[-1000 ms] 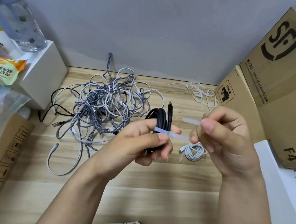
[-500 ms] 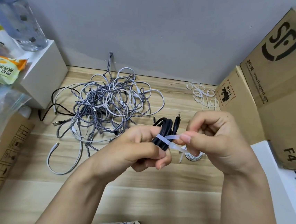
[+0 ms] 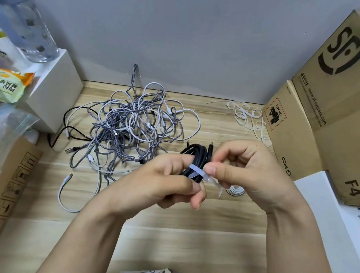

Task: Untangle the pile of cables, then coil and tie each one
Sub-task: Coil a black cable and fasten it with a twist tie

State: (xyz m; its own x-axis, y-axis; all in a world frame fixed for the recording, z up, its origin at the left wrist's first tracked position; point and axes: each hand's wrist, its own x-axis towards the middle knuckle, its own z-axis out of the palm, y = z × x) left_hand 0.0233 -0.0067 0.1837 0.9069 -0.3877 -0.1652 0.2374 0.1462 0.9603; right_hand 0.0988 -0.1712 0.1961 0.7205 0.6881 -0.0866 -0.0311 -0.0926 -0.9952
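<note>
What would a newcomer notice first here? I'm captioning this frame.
Centre: the left hand grips a black cable coil while the right hand pinches a white tie around it. Behind them sprawls a cable pile, with spare ties by the boxes.

A pale wooden table [image 3: 187, 231] carries a tangled pile of cables [image 3: 131, 127] near the wall, loose white ties [image 3: 249, 118] at right — and a small white coil [image 3: 235, 190], with cardboard boxes [image 3: 330, 120] beside them.
</note>
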